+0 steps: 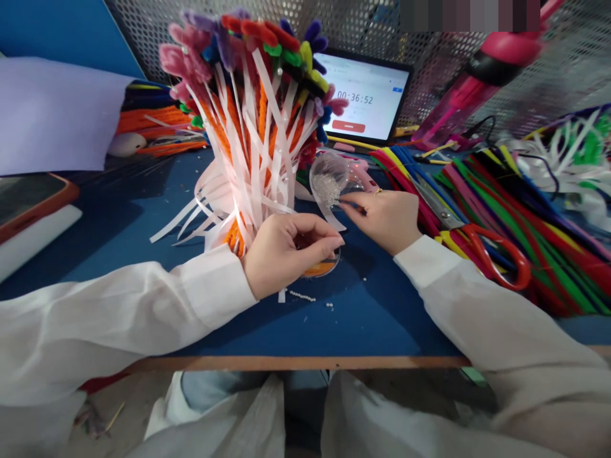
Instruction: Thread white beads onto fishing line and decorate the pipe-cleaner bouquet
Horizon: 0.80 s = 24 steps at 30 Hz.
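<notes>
My left hand (293, 251) is closed in a pinch, thumb and forefinger together; whatever lies between the tips is too small to make out. Just behind it stands a thick bunch of pipe cleaner flowers (252, 38), with orange stems and white ribbons (258, 146) hanging down. My right hand (382, 216) reaches to a clear scoop-shaped container (329, 168) of tiny pearly beads (328, 189). Its fingertips are drawn together at the beads, and I cannot see what they hold. Under my left hand a round orange-and-clear object (317, 270) is partly hidden.
Red-handled scissors (496, 254) lie on bundles of coloured pipe cleaners (548, 235) at the right. A tablet (363, 98) with a timer stands behind, beside a pink bottle (477, 89). Loose beads (303, 296) lie near the table's front edge (305, 363). A phone (33, 203) is at left.
</notes>
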Each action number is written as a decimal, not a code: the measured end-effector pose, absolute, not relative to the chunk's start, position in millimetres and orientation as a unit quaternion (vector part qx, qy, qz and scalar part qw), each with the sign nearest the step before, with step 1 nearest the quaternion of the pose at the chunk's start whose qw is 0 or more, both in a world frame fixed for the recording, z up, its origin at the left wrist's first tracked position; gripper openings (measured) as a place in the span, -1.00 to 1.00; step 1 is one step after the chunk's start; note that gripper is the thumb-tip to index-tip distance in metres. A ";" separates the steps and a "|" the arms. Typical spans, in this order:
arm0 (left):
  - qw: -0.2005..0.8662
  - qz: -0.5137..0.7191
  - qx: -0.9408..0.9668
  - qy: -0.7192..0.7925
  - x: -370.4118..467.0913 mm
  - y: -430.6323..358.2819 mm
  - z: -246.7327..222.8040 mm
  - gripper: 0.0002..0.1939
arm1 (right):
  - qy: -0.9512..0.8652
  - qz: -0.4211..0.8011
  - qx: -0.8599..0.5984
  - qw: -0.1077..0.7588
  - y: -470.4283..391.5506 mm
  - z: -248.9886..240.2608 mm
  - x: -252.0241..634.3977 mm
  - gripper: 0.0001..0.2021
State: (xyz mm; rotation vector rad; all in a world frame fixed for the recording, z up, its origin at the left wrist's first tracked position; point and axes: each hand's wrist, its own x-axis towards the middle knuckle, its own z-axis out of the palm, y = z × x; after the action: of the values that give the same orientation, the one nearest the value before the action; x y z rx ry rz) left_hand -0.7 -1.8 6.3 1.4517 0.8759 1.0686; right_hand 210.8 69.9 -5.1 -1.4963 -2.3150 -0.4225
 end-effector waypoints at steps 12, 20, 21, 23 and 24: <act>0.534 0.437 0.620 0.373 -1.8 -2.9 5.1 -0.82 | -0.809 -0.174 -0.556 0.076 70.9 -3.9 201.1 -0.66; 0.535 0.435 0.618 0.378 -1.2 -2.7 6.5 -0.85 | -0.811 -0.189 -0.553 0.033 71.1 2.2 193.0 -0.64; 0.536 0.434 0.617 0.379 -1.2 -2.7 6.4 -0.85 | -0.813 -0.191 -0.549 0.036 71.4 1.9 193.3 -0.64; 0.537 0.433 0.617 0.379 -1.4 -2.7 6.4 -0.85 | -0.815 -0.195 -0.543 0.056 72.3 0.4 195.3 -0.63; 0.537 0.433 0.617 0.379 -1.5 -2.7 6.5 -0.85 | -0.816 -0.196 -0.539 0.073 72.9 -0.6 196.9 -0.62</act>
State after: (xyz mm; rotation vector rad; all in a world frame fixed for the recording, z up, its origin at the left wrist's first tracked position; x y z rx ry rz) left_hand -1.5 -2.7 6.5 1.4675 0.9008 1.0308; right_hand 196.9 72.9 -0.6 -1.6173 -2.4507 -0.5895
